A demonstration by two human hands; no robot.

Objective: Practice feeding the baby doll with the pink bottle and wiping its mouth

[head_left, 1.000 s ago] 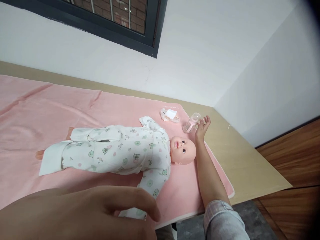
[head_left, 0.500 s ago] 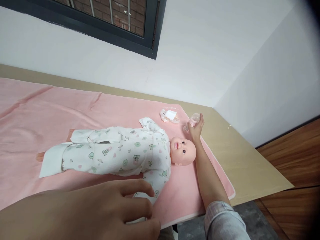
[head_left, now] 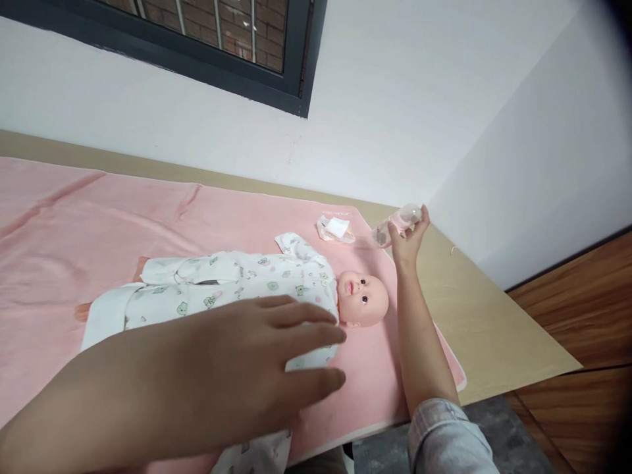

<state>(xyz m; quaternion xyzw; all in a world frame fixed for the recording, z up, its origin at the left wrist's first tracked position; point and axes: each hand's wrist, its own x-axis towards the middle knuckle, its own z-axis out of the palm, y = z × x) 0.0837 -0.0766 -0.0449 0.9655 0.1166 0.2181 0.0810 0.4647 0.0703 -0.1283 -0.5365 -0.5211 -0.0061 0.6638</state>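
Observation:
My right hand (head_left: 409,238) is closed around a clear baby bottle (head_left: 397,222), tilted with its domed cap end up to the right, beyond the doll's head. A bald baby doll (head_left: 364,299) in white printed clothes (head_left: 261,270) lies face up, its head toward the right. My left hand (head_left: 276,355) hovers in front of the doll's body, fingers spread and holding nothing. It hides part of the doll's torso and near sleeve. Left of the bottle lies a small clear plastic packet (head_left: 336,228) with a white label.
A pink blanket (head_left: 365,382) covers most of the tan table (head_left: 474,322). A white wall (head_left: 375,118) with a dark-framed window (head_left: 291,92) rises behind. Wooden panels (head_left: 582,283) stand at the right.
My right hand has lifted the bottle up and to the right, off the blanket's corner. My left hand has moved up and right, over more of the doll.

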